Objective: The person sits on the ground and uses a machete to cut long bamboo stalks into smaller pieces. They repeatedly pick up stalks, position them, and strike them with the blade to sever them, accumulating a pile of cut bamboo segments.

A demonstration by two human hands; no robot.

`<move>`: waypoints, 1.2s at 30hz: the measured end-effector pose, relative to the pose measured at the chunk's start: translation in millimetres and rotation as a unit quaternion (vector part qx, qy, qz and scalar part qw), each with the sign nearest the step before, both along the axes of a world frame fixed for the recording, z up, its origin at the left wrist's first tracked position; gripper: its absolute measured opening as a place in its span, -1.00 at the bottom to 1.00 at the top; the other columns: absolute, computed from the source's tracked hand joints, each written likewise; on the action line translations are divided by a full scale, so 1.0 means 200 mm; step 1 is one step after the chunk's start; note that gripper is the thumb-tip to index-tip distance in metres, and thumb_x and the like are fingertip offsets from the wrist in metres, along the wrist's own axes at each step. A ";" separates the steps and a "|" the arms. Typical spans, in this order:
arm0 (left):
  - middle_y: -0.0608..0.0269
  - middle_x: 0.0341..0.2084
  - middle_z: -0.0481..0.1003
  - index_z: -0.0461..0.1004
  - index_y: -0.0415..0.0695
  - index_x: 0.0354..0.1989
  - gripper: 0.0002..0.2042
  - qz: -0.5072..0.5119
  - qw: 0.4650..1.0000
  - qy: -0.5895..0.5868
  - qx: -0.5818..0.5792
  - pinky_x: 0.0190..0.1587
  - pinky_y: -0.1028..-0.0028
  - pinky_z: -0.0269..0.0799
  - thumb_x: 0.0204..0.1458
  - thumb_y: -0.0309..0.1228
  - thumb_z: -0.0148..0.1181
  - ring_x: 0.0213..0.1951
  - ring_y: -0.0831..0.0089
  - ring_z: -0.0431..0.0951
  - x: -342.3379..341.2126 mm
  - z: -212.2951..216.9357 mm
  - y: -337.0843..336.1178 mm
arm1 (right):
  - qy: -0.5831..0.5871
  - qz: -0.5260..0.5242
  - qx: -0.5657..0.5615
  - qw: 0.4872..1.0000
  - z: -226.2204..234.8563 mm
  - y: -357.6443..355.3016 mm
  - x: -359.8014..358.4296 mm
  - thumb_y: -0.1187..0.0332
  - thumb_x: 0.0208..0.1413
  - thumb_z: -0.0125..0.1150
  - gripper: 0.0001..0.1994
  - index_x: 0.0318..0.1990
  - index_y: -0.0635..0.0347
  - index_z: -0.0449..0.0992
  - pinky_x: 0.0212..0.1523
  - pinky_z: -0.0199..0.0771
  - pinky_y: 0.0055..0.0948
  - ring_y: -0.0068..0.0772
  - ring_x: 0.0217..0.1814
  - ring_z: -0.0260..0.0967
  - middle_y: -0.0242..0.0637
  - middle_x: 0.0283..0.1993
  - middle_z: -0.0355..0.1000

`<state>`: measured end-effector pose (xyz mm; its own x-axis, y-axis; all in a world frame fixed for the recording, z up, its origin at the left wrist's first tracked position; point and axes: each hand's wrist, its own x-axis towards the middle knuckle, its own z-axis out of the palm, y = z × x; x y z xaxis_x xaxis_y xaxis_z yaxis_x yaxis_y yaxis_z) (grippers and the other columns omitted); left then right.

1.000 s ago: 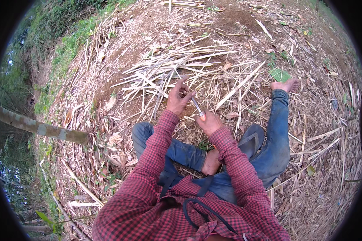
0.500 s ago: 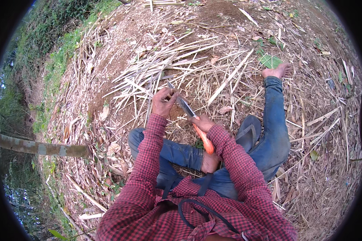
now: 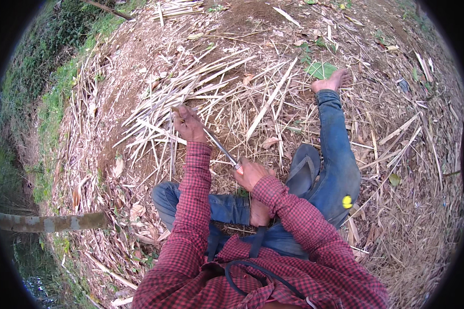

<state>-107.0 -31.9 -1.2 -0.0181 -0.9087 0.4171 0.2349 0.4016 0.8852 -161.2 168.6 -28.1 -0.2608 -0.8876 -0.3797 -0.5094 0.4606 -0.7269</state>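
Note:
My right hand (image 3: 252, 174) is closed round the orange handle of a long knife. Its narrow steel blade (image 3: 221, 148) points up and left, seen nearly edge-on, and the tip end passes beside my left wrist. Fingers curled, my left hand (image 3: 189, 125) is held over the near part of a heap of pale split strips (image 3: 191, 85). Something small and brownish shows at its fingertips, too little to name. Most of the knife's handle is hidden by my right hand.
My bent legs in blue jeans (image 3: 335, 154) frame the work, with a dark flip-flop (image 3: 304, 172) between them. A green leaf (image 3: 320, 70) lies by my bare foot (image 3: 332, 81). A pole (image 3: 51, 222) juts in from the left. Something bright yellow (image 3: 347, 202) shows against my knee.
The knife has turned from showing its flat to nearly edge-on, and my right hand now covers its handle. My left hand has moved left. The yellow thing has appeared at my knee.

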 end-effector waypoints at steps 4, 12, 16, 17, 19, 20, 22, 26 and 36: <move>0.49 -0.79 0.15 0.21 -0.02 -0.62 -0.56 0.035 0.996 0.009 -0.087 -0.77 0.66 -0.06 0.07 0.08 -0.01 -0.77 0.76 0.07 0.03 0.70 0.06 | 0.013 -0.035 0.019 0.999 -0.13 0.03 -0.06 0.00 0.04 0.04 -0.49 -0.12 0.36 0.32 -0.08 0.38 -0.12 0.07 -0.19 0.42 0.13 -0.29 0.44; 0.23 -0.60 0.40 0.49 -0.19 -0.42 -0.45 0.126 0.873 -0.449 -0.142 -0.38 0.47 0.34 0.06 0.15 -0.05 -0.48 0.50 0.39 0.39 0.53 -0.58 | -0.157 -0.145 -0.051 0.976 -0.11 0.01 -0.23 -0.02 0.05 0.06 -0.52 -0.22 0.33 0.42 -0.32 0.43 -0.26 -0.23 -0.42 0.45 -0.09 -0.44 0.44; -0.13 0.07 0.21 0.05 -0.12 0.23 -0.25 0.137 0.657 -0.721 -0.175 0.10 0.16 0.27 -0.09 -0.09 0.23 0.06 0.10 0.31 0.33 0.13 -0.66 | -0.231 -0.288 -0.202 0.907 0.02 0.15 -0.44 0.06 0.05 0.16 -0.58 -0.25 0.33 0.38 -0.68 0.33 -0.53 -0.57 -0.71 0.32 -0.34 -0.64 0.33; -0.06 0.02 0.28 0.14 -0.14 0.18 -0.34 0.084 0.700 -0.693 -0.152 0.01 0.19 0.36 -0.07 -0.13 0.23 -0.03 0.18 0.38 0.22 0.06 -0.50 | -0.265 -0.306 -0.206 0.891 0.13 0.20 -0.49 0.10 0.04 0.19 -0.59 -0.25 0.34 0.37 -0.69 0.32 -0.58 -0.60 -0.70 0.31 -0.39 -0.65 0.31; 0.21 -0.24 0.47 0.37 -0.10 -0.11 -0.66 -0.072 0.725 -0.670 -0.143 -0.32 0.43 0.47 0.03 -0.15 0.12 -0.38 0.49 0.48 -0.03 -0.12 -0.18 | -0.248 -0.372 -0.246 0.860 0.13 0.27 -0.58 0.14 0.04 0.20 -0.63 -0.25 0.33 0.37 -0.69 0.33 -0.61 -0.62 -0.70 0.27 -0.40 -0.62 0.30; 0.26 -0.39 0.51 0.44 -0.05 -0.20 -0.74 -0.149 0.720 -0.677 -0.025 -0.39 0.44 0.44 0.04 -0.16 0.11 -0.45 0.49 0.50 -0.16 -0.20 -0.02 | -0.250 -0.390 -0.263 0.846 0.17 0.29 -0.61 0.13 0.04 0.20 -0.63 -0.25 0.32 0.37 -0.69 0.33 -0.60 -0.62 -0.70 0.27 -0.40 -0.61 0.30; 0.22 -0.39 0.50 0.42 -0.10 -0.19 -0.65 -0.180 0.659 -0.727 -0.074 -0.47 0.45 0.42 0.04 -0.07 0.08 -0.44 0.47 0.49 -0.32 -0.40 0.17 | -0.238 -0.434 -0.252 0.832 0.16 0.32 -0.65 0.13 0.04 0.20 -0.64 -0.26 0.31 0.38 -0.69 0.33 -0.59 -0.61 -0.70 0.27 -0.39 -0.62 0.30; 0.21 -0.40 0.50 0.43 -0.13 -0.16 -0.63 -0.134 0.592 -0.783 -0.135 -0.48 0.47 0.43 0.01 -0.09 0.13 -0.50 0.48 0.48 -0.39 -0.62 0.21 | -0.259 -0.466 -0.262 0.804 0.06 0.37 -0.70 0.13 0.04 0.20 -0.64 -0.26 0.31 0.38 -0.70 0.34 -0.57 -0.59 -0.70 0.28 -0.39 -0.62 0.30; 0.38 -0.69 0.33 0.49 -0.20 -0.32 -0.69 -0.280 0.819 -0.460 0.200 -0.63 0.57 0.13 0.12 -0.16 0.02 -0.68 0.65 0.17 -0.07 -0.29 0.09 | -0.252 -0.436 -0.284 0.816 0.05 0.33 -0.66 0.14 0.04 0.20 -0.64 -0.26 0.31 0.39 -0.72 0.30 -0.59 -0.65 -0.74 0.26 -0.39 -0.61 0.30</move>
